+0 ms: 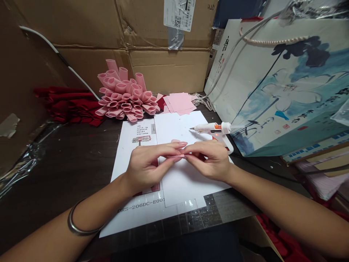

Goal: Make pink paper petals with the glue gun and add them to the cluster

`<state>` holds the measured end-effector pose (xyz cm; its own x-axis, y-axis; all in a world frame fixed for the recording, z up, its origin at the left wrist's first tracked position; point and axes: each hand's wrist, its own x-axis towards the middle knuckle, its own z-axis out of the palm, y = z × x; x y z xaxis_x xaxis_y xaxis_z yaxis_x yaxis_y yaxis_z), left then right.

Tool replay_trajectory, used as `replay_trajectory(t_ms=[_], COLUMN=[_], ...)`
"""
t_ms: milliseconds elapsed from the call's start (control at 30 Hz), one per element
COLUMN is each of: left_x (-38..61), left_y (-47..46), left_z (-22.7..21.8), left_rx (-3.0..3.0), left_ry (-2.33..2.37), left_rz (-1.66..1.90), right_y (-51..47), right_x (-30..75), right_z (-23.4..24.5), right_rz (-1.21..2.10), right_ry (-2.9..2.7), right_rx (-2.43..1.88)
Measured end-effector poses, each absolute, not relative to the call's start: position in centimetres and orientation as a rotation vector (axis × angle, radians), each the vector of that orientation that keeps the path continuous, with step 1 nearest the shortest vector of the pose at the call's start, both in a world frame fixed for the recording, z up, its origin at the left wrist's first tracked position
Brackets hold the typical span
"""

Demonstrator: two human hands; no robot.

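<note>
Between the fingertips of both hands is a small pink piece (pixel 178 156), mostly covered by the fingers; it looks like the same sheet material as the pink squares behind. My left hand (pixel 151 163) pinches its left part, thumb below and fingers above. My right hand (pixel 208 158) pinches the right part the same way. Both hands hover over white paper sheets (pixel 185 185). Just beyond the right hand, a white glue gun (pixel 214 129) with orange parts rests on the paper, nozzle pointing left.
Rolled pink tubes (pixel 125 92) form a pile at the back, beside stacked pink squares (pixel 180 103). Dark red folded pieces (pixel 72 103) lie at left. Metal clips (pixel 205 103) lie near a large printed paper bag (pixel 286 87) on the right. Cardboard boxes (pixel 169 69) wall the back.
</note>
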<state>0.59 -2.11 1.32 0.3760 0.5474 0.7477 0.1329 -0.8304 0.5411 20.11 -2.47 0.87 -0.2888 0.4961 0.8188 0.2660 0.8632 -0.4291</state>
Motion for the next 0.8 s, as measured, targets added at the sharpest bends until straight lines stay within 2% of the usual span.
replay_trajectory(t_ms=[800], left_x=[0.51], left_y=[-1.77], left_z=[1.28], left_rx=[2.282], left_ry=[0.668], left_rz=[1.456], right_y=[-2.52], right_x=[20.40], right_z=[0.77], right_rz=[0.258], right_ry=[-1.918], right_rx=[-0.641])
